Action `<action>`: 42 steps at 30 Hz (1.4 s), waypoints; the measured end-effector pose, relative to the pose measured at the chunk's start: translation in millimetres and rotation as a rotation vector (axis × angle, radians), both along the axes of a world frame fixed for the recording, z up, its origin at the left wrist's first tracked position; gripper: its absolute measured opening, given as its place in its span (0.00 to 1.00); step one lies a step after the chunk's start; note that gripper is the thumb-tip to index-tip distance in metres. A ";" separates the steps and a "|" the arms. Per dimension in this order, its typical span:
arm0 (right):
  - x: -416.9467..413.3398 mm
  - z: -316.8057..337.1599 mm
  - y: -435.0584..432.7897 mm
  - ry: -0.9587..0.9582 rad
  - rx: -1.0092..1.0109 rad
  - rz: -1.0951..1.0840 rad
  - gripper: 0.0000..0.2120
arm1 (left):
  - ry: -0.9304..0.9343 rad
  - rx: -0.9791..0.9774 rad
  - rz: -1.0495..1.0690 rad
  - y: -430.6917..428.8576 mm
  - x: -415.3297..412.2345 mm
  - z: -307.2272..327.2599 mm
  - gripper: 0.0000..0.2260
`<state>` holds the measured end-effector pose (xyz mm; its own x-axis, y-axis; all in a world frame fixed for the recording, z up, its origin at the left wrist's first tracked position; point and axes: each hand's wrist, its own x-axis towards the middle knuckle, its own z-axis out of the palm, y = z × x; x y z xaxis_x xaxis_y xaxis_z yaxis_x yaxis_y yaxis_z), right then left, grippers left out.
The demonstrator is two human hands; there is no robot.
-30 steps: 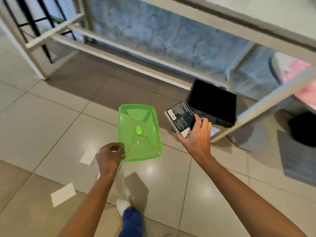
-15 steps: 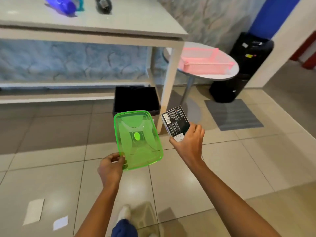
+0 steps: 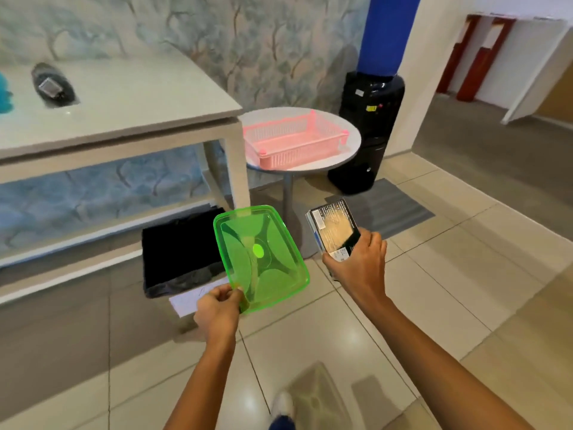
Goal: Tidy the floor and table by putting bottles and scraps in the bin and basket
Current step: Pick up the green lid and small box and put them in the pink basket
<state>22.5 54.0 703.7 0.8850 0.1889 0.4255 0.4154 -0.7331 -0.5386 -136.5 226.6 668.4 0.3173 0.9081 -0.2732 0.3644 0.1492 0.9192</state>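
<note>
The left hand [image 3: 218, 308] pinches the near corner of a translucent green plastic tray [image 3: 262, 259], thumb on top and fingers curled beneath. The tray juts out towards 1 o'clock, probably to keep it away from the body. The right hand [image 3: 356, 268] is clamped round the lower end of a small dark carton [image 3: 333, 232] and holds it upright with its printed face to the camera. Gripping it by the end leaves most of the carton free, which should make it easy to drop in. Both things are carried in the air, apart from each other, above the tiled floor.

The pink basket [image 3: 294, 141] stands open side up on a round table [image 3: 352, 147] at 12 o'clock from the hands, ready to take things from above. The black bin [image 3: 183, 256] sits on the floor under the white table [image 3: 124, 97], at 10 o'clock from the left hand and partly hidden by the tray. A paper scrap [image 3: 192, 301] lies on the floor just in front of the bin. A dark bottle [image 3: 52, 85] lies on its side on the white table, far off at 10 o'clock, not yet collected
</note>
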 end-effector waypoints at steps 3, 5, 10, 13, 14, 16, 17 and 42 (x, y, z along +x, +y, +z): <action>49.9 6.3 15.1 0.017 0.033 -0.045 0.39 | -0.034 -0.010 -0.101 25.0 57.4 0.4 0.06; 83.7 11.3 28.1 0.041 0.051 -0.071 0.39 | -0.076 -0.047 -0.162 41.9 96.1 1.6 0.07; 157.9 21.7 60.1 0.046 0.075 -0.133 0.39 | -0.115 -0.020 -0.255 80.2 186.4 8.9 0.08; 190.9 24.9 75.2 0.051 0.103 -0.165 0.38 | -0.148 -0.068 -0.283 96.3 232.2 18.1 0.09; 203.3 25.2 80.6 0.045 0.108 -0.169 0.38 | -0.158 -0.076 -0.284 102.4 248.0 21.2 0.08; 228.5 25.1 90.1 0.043 0.119 -0.177 0.39 | -0.178 -0.076 -0.295 114.6 277.8 26.1 0.07; 243.1 24.5 95.0 0.043 0.125 -0.183 0.39 | -0.183 -0.067 -0.303 121.9 293.6 27.7 0.07; 627.3 12.5 294.7 0.186 0.161 0.131 0.36 | 0.001 -0.157 -0.041 315.0 638.6 19.6 0.05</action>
